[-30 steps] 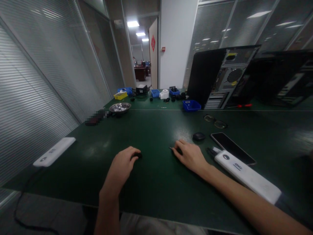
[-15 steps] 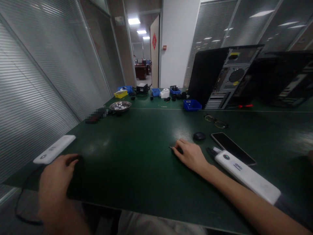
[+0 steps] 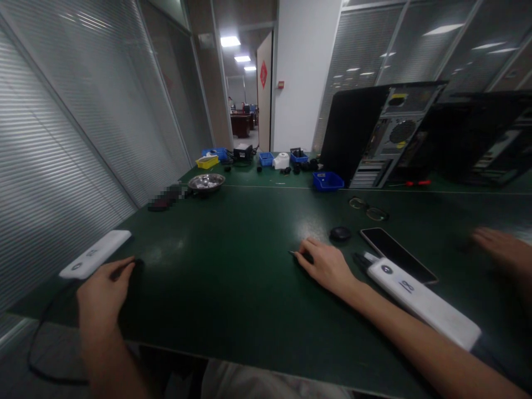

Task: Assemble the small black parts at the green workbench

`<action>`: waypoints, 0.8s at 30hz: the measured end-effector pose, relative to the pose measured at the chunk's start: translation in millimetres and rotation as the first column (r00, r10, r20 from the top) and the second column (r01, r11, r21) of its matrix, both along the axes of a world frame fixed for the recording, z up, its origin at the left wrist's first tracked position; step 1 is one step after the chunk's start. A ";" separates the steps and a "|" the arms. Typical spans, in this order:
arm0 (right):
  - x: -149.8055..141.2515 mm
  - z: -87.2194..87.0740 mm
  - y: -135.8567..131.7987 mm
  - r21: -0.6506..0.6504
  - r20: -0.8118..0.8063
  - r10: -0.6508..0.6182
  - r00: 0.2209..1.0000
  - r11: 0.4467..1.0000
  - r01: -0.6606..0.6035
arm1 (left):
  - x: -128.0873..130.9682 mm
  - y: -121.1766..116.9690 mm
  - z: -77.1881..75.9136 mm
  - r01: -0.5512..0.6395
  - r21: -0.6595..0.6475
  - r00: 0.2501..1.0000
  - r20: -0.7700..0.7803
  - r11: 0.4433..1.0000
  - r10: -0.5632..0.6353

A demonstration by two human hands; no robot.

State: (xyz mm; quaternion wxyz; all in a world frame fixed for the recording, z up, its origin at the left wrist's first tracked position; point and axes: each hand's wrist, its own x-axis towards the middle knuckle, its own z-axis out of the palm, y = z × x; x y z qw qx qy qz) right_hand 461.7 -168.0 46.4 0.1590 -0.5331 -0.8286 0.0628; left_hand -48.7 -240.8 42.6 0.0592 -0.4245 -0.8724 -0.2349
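Observation:
My left hand (image 3: 103, 285) is over the left side of the green table, its thumb and forefinger pinched together. A small dark spot shows at those fingertips, too unclear to name. Just behind this hand lies a white bar-shaped device (image 3: 96, 255) with a button and a dark cable. My right hand (image 3: 326, 263) rests on the table right of the middle, fingers curled in a pinch. A thin pale tip (image 3: 292, 252) sticks out to the left from between its fingers; the fingers hide the rest. Beyond the right hand sits a black computer mouse (image 3: 340, 233).
A second white device (image 3: 424, 302) and a phone (image 3: 399, 255) lie by my right forearm. Farther back are eyeglasses (image 3: 368, 209), a blue bin (image 3: 328, 181), a metal bowl (image 3: 206, 183) and a computer tower (image 3: 353, 133). Another person's hand (image 3: 505, 249) is at the right edge.
My left hand has shifted slightly right and its fingertips have come together. My right hand has stayed put. Another person's hand has come further in from the right.

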 end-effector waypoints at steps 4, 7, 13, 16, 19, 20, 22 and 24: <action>-0.5 1.3 -0.6 -0.004 -0.009 0.005 1.000 1.000 -0.005 | -5.2 -1.6 -3.6 -0.063 0.002 0.998 0.020 0.998 0.063; -0.6 -0.4 0.3 0.007 -0.014 0.005 1.000 1.000 -0.005 | -4.3 -3.4 -3.8 -0.112 -0.009 0.993 0.028 0.994 0.112; 0.7 -3.0 1.4 0.022 -0.016 0.014 1.000 1.000 -0.013 | -1.0 -5.8 -0.7 -0.155 -0.060 0.987 -0.039 0.986 0.153; 1.2 -3.1 1.5 0.021 -0.006 0.020 1.000 1.000 -0.020 | -2.3 -5.0 -0.1 -0.160 -0.087 0.986 -0.050 0.983 0.157; 1.0 -3.4 1.8 0.021 0.003 0.011 1.000 1.000 -0.011 | -1.2 -4.7 -0.9 -0.193 -0.071 0.980 -0.061 0.979 0.189; 0.8 -3.5 1.9 0.019 0.003 0.009 1.000 1.000 -0.009 | 0.1 -5.1 -1.1 -0.188 -0.058 0.981 -0.067 0.981 0.184; 0.4 -3.5 2.0 0.016 -0.001 0.009 1.000 1.000 -0.009 | 3.4 -6.3 -0.7 -0.186 -0.044 0.981 -0.072 0.982 0.183; -0.1 -3.2 2.0 0.014 -0.005 0.013 1.000 1.000 -0.013 | 6.2 -7.8 0.9 -0.192 -0.052 0.980 -0.061 0.980 0.189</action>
